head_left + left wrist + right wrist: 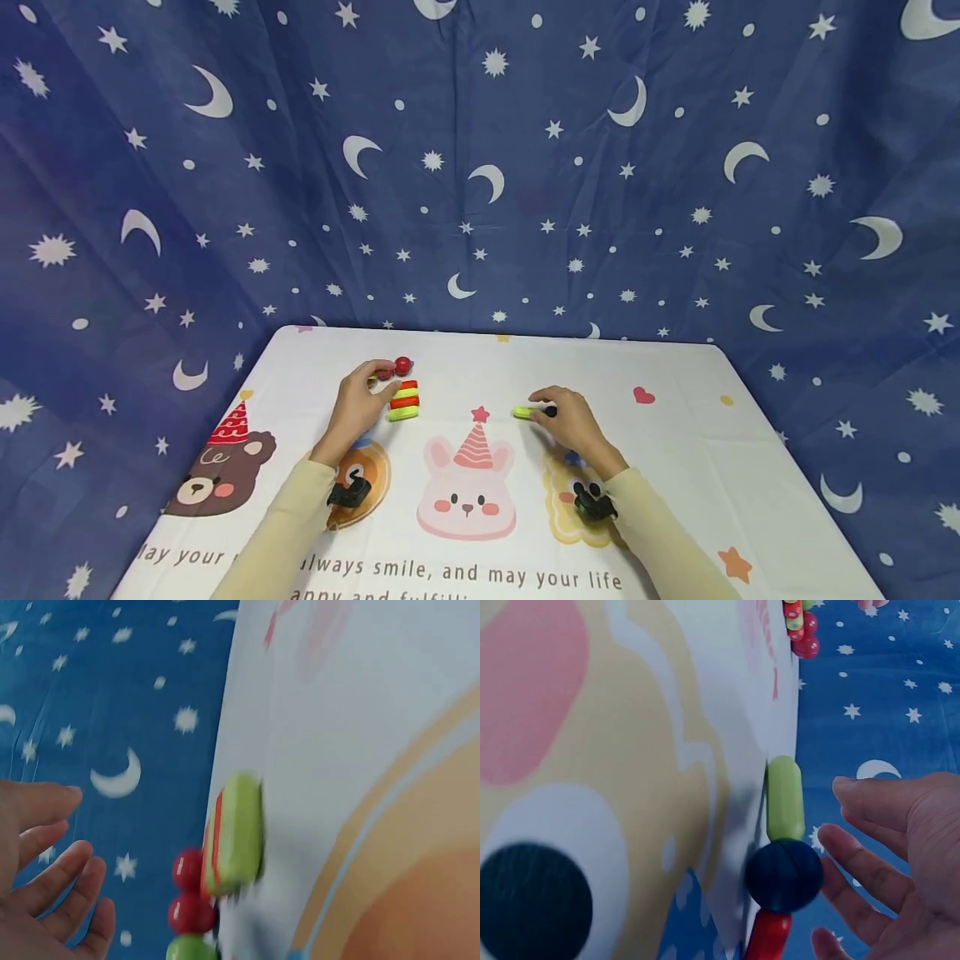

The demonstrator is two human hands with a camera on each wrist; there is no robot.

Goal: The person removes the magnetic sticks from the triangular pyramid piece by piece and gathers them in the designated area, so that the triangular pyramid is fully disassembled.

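In the head view, my left hand (360, 407) is beside a row of red and yellow-green toy rods (404, 401) lying side by side. Red balls (403, 365) sit just behind the rods, and the left wrist view adds a green ball (190, 948). The left fingers look spread, apart from the pieces. My right hand (567, 419) hovers close to a yellow-green rod (785, 799), a dark blue ball (784, 875) and a red rod (768, 934) lined up together. Its fingers are loosely bent near the ball; whether they touch it is hard to tell.
A white cloth with printed animals covers the table (600, 367), including a pink rabbit (467, 500) between the arms. Behind its far edge hangs a blue curtain (525, 167) with moons and stars.
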